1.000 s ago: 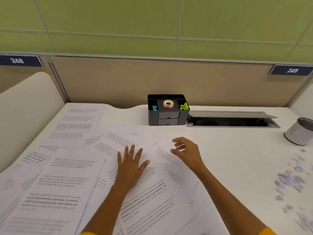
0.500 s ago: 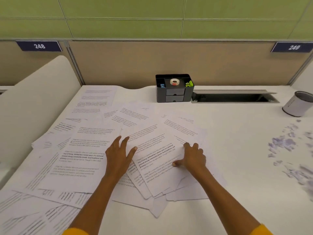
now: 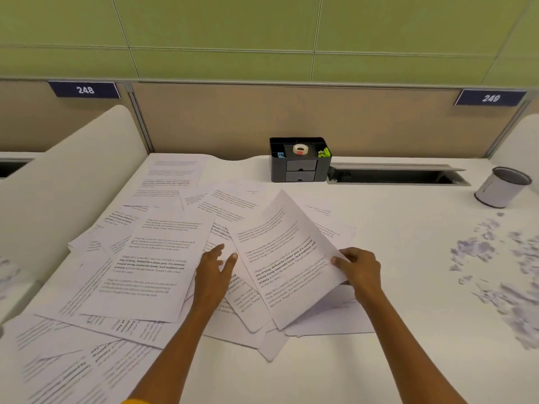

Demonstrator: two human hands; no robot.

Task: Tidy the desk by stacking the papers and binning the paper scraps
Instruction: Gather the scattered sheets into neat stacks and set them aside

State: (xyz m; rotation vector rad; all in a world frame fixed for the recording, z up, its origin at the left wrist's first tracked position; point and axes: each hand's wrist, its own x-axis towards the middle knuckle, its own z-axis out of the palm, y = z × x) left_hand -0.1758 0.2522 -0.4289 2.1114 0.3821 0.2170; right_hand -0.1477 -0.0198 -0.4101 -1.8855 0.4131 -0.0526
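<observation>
White desk [image 3: 379, 360] fills the view, backed by a beige partition and green wall panels. Both forearms reach forward from the near edge. The right hand [image 3: 360, 266] is turned inward, thumb on the printed face and curled fingers behind, pinching the right edge of a printed sheet [image 3: 285, 255]; that sheet is lifted and tilted, its far corner rising beyond the fingertips and its lower left part still among the pile. The left hand [image 3: 213, 275] lies with straight, slightly spread fingers, thumb out to the right, resting flat on the scattered papers [image 3: 151, 263] just left of the raised sheet.

These papers are white pages with black text, overlapping at many angles, spreading left and ahead of the left fingers and under both wrists. Well to the right of the right hand's knuckles lie pale paper scraps [image 3: 495, 266], loosely strewn. Beyond them stands a small white bin [image 3: 500, 188]. Far ahead of the fingertips sits a black desk organiser [image 3: 300, 164].
</observation>
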